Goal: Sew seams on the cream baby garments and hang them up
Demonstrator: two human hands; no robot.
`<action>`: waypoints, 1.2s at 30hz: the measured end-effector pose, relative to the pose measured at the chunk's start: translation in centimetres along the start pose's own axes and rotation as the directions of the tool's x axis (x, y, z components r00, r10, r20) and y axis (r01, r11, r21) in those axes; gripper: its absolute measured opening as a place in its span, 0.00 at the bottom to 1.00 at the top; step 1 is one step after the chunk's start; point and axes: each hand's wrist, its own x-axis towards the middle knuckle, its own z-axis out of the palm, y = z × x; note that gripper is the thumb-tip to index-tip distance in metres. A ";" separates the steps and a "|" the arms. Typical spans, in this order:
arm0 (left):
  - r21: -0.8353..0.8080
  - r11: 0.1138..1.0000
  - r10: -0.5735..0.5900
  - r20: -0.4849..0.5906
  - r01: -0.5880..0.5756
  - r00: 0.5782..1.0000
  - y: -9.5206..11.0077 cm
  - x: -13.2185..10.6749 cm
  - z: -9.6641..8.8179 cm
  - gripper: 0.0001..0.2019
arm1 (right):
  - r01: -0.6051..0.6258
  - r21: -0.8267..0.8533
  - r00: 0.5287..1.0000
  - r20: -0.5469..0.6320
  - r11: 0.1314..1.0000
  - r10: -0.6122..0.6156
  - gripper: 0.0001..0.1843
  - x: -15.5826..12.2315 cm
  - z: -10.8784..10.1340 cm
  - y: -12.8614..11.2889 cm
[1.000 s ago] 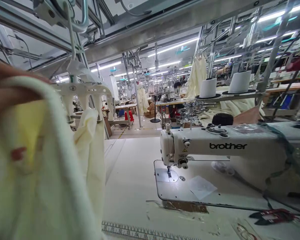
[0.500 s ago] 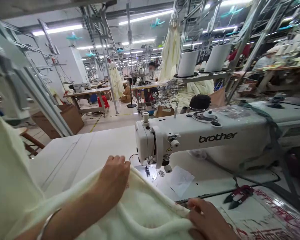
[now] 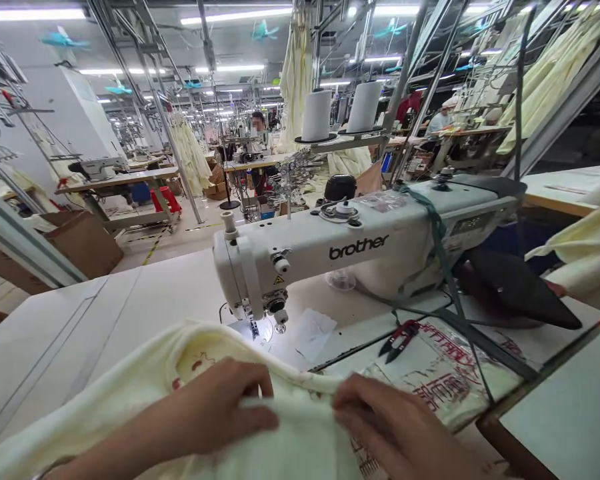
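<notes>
A cream fleece garment (image 3: 145,387) lies on the white sewing table (image 3: 80,320) in front of me, with small red marks showing inside its fold. My left hand (image 3: 220,413) pinches a thick edge of the garment, fingers closed. My right hand (image 3: 395,433) grips the same edge just to the right, fingers closed too. Just behind the garment stands a white Brother sewing machine (image 3: 350,250), its needle (image 3: 254,328) lit over the plate a short way beyond my left hand.
Red-handled thread snips (image 3: 399,337) lie right of the needle plate on a printed sheet. Two white thread cones (image 3: 340,110) stand behind the machine. More cream garments (image 3: 585,250) are piled at the right. Other sewing stations, cardboard boxes (image 3: 83,240) and a seated worker (image 3: 258,130) fill the background.
My view has swung from the hanging garments down to the table. The garment came down onto the table, and both hands moved together to pinch its edge near the needle.
</notes>
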 end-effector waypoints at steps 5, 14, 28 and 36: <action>0.168 0.980 -0.089 -0.106 0.106 0.990 1.2 2.8 1.9 0.11 | -0.008 -0.162 0.999 0.036 0.987 0.014 0.05 3.8 0.7 1.6; 0.122 0.989 0.109 -0.270 -0.078 0.957 4.0 4.4 5.2 0.12 | 0.084 -0.097 0.996 0.038 0.992 -0.081 0.11 4.2 -0.1 1.5; -0.005 0.969 0.239 -0.219 -0.246 0.946 -1.6 0.4 3.7 0.15 | 0.016 0.065 0.963 0.267 0.998 -0.032 0.07 7.1 0.7 -2.0; -0.162 0.978 0.087 -0.260 -0.132 0.962 0.4 1.3 2.7 0.11 | -0.119 0.239 0.918 0.396 0.964 0.016 0.05 8.5 -2.0 -2.9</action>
